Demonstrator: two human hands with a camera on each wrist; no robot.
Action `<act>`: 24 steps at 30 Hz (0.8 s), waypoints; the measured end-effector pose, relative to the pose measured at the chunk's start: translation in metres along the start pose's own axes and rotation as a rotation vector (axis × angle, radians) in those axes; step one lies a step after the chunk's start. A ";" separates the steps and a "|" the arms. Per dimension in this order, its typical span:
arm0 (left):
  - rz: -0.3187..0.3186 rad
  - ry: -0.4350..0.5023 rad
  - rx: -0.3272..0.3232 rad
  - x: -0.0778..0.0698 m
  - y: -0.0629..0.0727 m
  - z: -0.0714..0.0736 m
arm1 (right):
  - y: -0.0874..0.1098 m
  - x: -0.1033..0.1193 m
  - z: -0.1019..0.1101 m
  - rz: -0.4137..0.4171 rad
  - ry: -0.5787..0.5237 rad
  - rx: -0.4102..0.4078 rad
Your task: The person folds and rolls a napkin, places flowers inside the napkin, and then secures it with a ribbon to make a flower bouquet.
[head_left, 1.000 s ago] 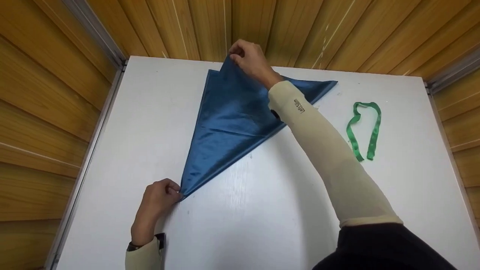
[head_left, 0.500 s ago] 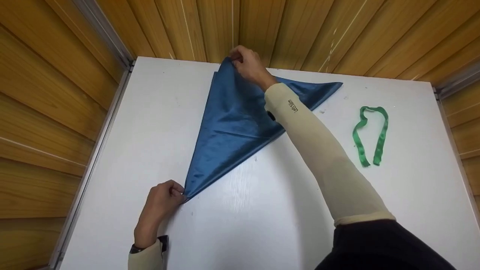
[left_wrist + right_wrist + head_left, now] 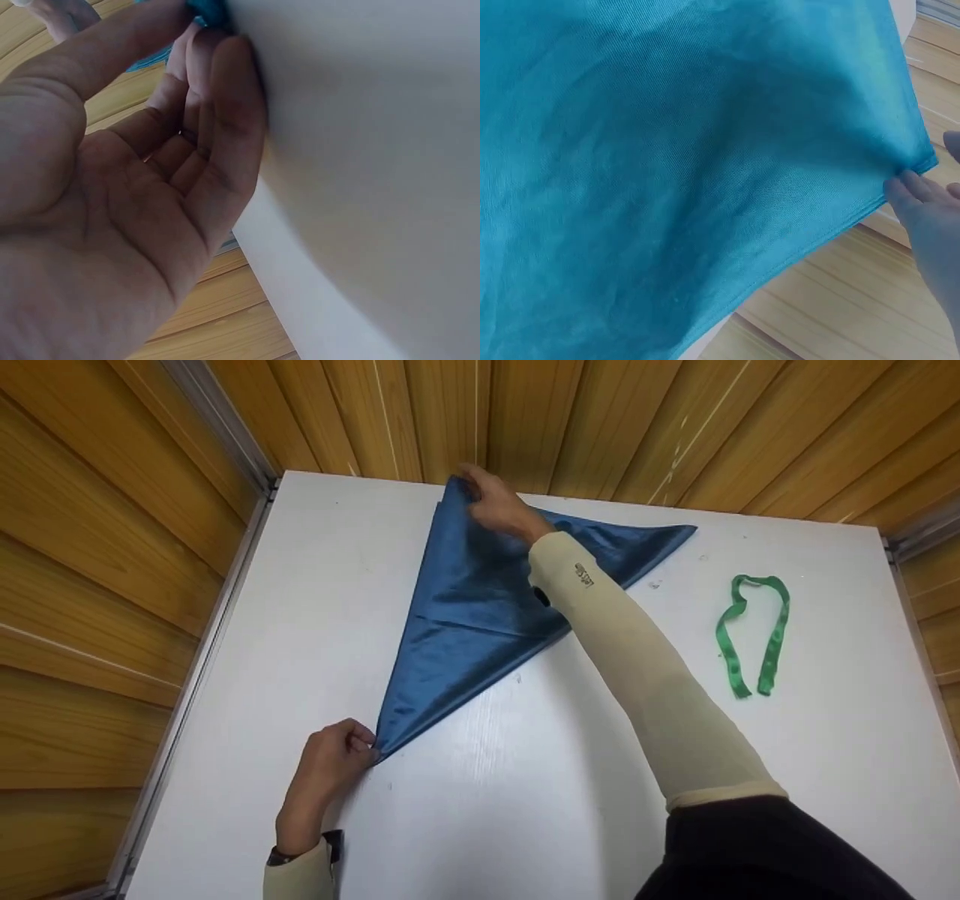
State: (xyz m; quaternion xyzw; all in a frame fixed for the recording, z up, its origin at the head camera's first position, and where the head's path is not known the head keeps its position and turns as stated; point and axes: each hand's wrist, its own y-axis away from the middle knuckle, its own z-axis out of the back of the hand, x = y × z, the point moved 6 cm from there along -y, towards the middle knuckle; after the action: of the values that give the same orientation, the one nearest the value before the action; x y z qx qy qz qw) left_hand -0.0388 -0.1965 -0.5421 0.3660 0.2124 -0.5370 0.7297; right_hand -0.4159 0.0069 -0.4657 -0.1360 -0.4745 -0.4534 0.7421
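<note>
A shiny blue cloth (image 3: 465, 637), folded to a triangle, lies across the white table. In the head view my left hand (image 3: 326, 772) pinches its near corner between thumb and fingers. The left wrist view shows that hand (image 3: 142, 180) from the palm, with a bit of the cloth (image 3: 208, 10) at the fingertips. At the far corner, by the table's back edge, straight fingers of my right hand (image 3: 499, 506) touch the cloth. Up close, the right wrist view has those fingertips (image 3: 906, 193) on the hemmed edge of the cloth (image 3: 705, 150), with another digit standing apart from it.
A green ribbon (image 3: 776, 641) lies in a loop on the right side of the table. The white table (image 3: 480, 810) is bordered by wood-panelled walls (image 3: 585, 427) at the back and sides. My right forearm (image 3: 637, 675) reaches over the cloth.
My right hand has shifted left and slightly nearer, bringing the cloth's far corner left. Its fingers have straightened out of their pinch. My left hand keeps its hold on the near corner.
</note>
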 end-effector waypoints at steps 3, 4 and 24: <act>0.009 -0.007 -0.009 -0.002 0.001 -0.001 | 0.002 -0.006 -0.001 0.003 -0.025 0.005; 0.013 -0.008 -0.013 -0.002 0.001 -0.001 | 0.004 -0.008 -0.001 0.001 -0.022 0.002; 0.011 -0.014 -0.094 -0.006 0.018 -0.001 | 0.156 -0.010 -0.088 0.279 0.121 0.019</act>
State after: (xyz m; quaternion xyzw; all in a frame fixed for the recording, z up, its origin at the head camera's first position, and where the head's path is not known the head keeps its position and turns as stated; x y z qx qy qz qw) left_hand -0.0235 -0.1891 -0.5334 0.3288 0.2300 -0.5249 0.7506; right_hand -0.2414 0.0425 -0.4832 -0.1659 -0.4097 -0.3488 0.8265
